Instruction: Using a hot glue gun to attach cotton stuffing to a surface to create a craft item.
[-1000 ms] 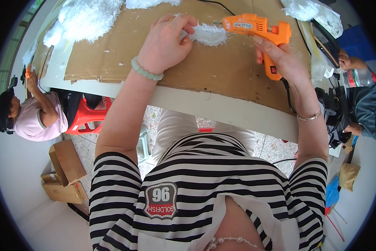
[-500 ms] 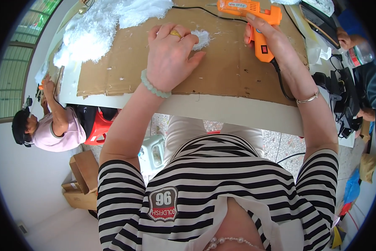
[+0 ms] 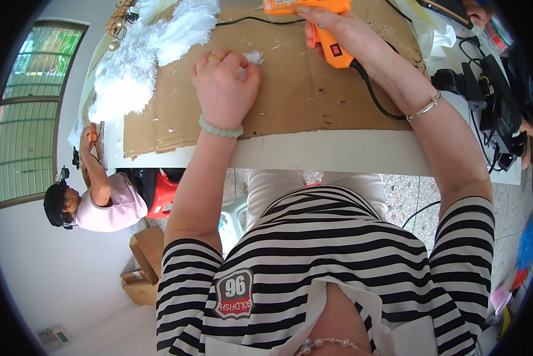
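My right hand (image 3: pixel 337 29) is closed around the grip of an orange hot glue gun (image 3: pixel 336 56), whose nozzle points left near the top edge. A black cord runs from the base of its grip. My left hand (image 3: pixel 226 86) is closed, fingers curled down over the cardboard (image 3: pixel 302 101). A small tuft of white fuzzy material (image 3: pixel 254 57) sticks out past the curled fingers and shows between thumb and forefinger. The fingertips themselves are hidden under the hand.
Left of my left hand lies a large heap of white fluffy material (image 3: pixel 124 77). Black cables and devices (image 3: pixel 495 95) stand at the table's right. A co-worker in a pink top (image 3: pixel 115 204) sits at the left, holding an orange tool. Cardboard boxes (image 3: pixel 145 255) stand on the floor.
Within the view, the glue gun and right hand have shifted left and up. The left hand sits slightly left and lower, more tightly curled, covering more of the white tuft. The whole scene has shifted too.
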The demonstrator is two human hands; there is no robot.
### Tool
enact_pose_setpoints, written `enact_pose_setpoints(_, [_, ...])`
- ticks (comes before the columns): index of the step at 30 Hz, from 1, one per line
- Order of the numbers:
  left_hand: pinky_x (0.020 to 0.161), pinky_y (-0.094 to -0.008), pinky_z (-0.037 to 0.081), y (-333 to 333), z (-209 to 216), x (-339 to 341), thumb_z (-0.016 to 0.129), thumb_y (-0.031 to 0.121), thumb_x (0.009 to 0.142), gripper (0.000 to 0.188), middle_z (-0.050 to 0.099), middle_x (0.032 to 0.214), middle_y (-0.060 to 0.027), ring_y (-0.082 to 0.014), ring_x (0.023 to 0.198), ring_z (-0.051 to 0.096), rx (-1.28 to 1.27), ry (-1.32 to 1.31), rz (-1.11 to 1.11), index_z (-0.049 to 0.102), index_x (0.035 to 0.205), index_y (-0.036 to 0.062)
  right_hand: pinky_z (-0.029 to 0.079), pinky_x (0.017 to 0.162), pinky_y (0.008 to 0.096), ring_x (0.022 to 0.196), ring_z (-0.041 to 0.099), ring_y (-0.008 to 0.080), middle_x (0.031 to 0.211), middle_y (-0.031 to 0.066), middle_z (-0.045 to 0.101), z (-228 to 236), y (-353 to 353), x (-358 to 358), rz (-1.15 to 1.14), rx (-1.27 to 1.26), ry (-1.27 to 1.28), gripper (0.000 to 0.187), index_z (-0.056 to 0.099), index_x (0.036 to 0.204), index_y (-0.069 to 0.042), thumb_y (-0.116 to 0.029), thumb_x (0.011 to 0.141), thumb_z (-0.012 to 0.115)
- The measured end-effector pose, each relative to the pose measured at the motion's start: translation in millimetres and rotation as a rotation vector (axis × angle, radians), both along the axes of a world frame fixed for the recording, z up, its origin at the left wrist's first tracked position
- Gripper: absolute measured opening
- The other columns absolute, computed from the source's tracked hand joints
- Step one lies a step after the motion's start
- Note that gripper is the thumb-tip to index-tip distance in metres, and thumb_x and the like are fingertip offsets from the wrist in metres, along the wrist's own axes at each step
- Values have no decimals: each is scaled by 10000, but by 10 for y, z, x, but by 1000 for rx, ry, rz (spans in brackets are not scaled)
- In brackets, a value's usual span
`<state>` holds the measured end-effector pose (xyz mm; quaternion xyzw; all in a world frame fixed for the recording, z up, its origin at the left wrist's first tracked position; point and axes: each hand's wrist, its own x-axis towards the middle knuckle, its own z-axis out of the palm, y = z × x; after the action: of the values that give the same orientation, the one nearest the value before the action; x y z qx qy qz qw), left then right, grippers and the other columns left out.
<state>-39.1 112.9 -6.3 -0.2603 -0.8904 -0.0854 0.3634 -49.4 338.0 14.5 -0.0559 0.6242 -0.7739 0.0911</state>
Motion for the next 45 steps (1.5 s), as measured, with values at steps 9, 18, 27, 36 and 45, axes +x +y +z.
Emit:
enact_pose_setpoints(9, [844, -460, 425, -74, 29, 26, 624, 60, 684, 363, 624, 978, -73, -331, 1015, 536, 15, -118, 15, 639, 1026, 181, 431, 575, 246, 633, 557, 130, 714, 26, 574, -41, -3, -18, 32, -14, 69, 243, 600, 1050, -50, -241, 958, 481])
enact_pose_setpoints(18, [847, -438, 425, -91, 234, -120, 533, 24, 713, 209, 658, 900, -30, -262, 998, 550, -136, -290, -153, 702, 768, 134, 436, 563, 255, 628, 558, 136, 712, 33, 577, -79, -5, -39, 21, -35, 54, 223, 595, 1023, -42, -216, 960, 470])
enact_pose_setpoints(27, [707, -234, 445, -401, 360, -192, 551, 112, 861, 168, 655, 798, -43, -126, 752, 588, 769, -672, -85, 680, 820, 13, 442, 568, 263, 627, 557, 140, 714, 37, 573, -36, -33, -20, 53, -13, 69, 217, 581, 1045, -45, -205, 959, 463])
enact_pose_setpoints(36, [496, -288, 383, -395, 190, 237, 539, 213, 927, 278, 486, 539, -53, -115, 509, 445, 415, -474, 37, 600, 758, 1, 446, 572, 258, 633, 556, 136, 720, 29, 572, -35, -31, -18, 25, -12, 38, 205, 583, 1044, -55, -217, 949, 501])
enact_pose_setpoints(45, [649, -220, 431, -387, 124, 262, 525, 90, 922, 135, 590, 749, -12, -78, 700, 521, 837, -793, -156, 609, 882, -7, 444, 571, 245, 626, 553, 128, 715, 21, 570, -43, -11, -16, 26, -4, 38, 205, 589, 985, -74, -265, 948, 524])
